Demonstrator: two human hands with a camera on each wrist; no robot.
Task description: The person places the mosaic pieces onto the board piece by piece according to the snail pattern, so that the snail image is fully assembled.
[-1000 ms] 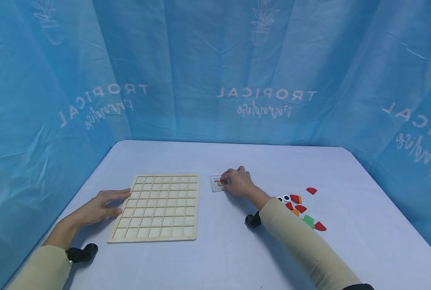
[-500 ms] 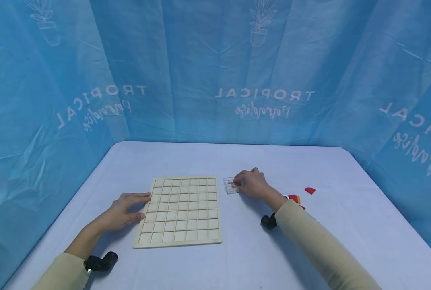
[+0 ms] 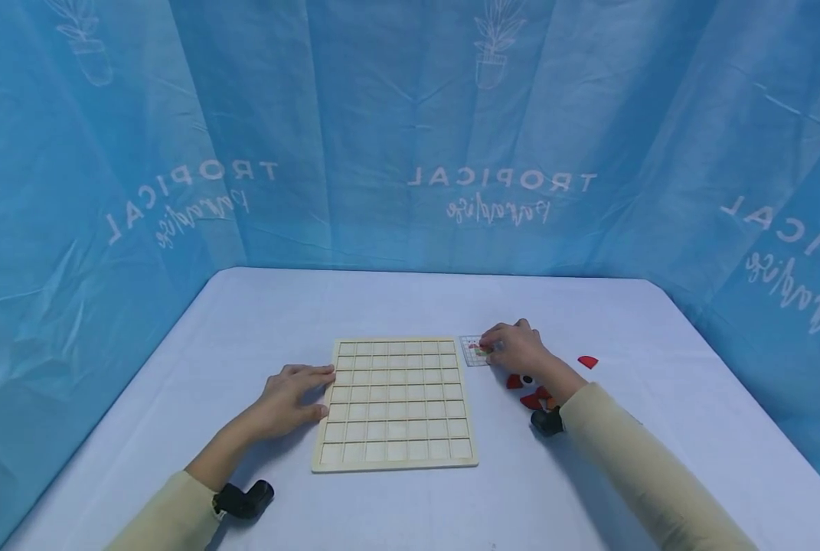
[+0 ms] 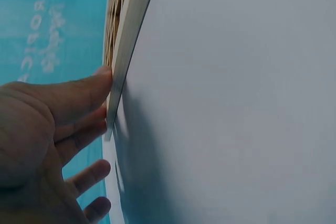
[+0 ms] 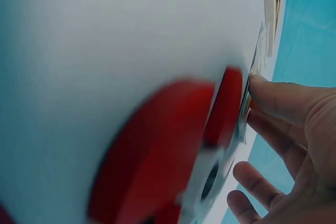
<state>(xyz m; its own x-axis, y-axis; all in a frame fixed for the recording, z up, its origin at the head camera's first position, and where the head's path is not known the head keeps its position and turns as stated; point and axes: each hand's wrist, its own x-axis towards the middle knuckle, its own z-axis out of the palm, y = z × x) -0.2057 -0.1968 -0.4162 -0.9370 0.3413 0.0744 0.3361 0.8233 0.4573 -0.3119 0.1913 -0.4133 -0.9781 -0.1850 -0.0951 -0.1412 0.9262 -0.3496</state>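
My left hand [image 3: 284, 402] touches the left edge of a pale wooden grid board [image 3: 396, 399], which lies flat on the table. In the left wrist view the thumb [image 4: 79, 95] meets the board's rim, while two fingers stick out beside it. Just past the board's upper right corner, my right hand [image 3: 520, 350] rests its fingertips on a small gridded card [image 3: 472, 352] with a red and green picture. The hand covers the card's right part. Thumb and fingers lie against the card [image 5: 244, 124] in the right wrist view, the other fingers spread.
Red wedge-shaped pieces [image 3: 530, 402] and an eye piece [image 3: 527, 379] lie below the right wrist, partly hidden by the arm. One red wedge [image 3: 587, 361] lies apart to the right. A blue printed curtain [image 3: 382, 138] surrounds the white table [image 3: 396, 513].
The board has slid to the right with my left hand at its edge. The card has shifted right under my right hand's fingers, and the right forearm now covers other pieces.
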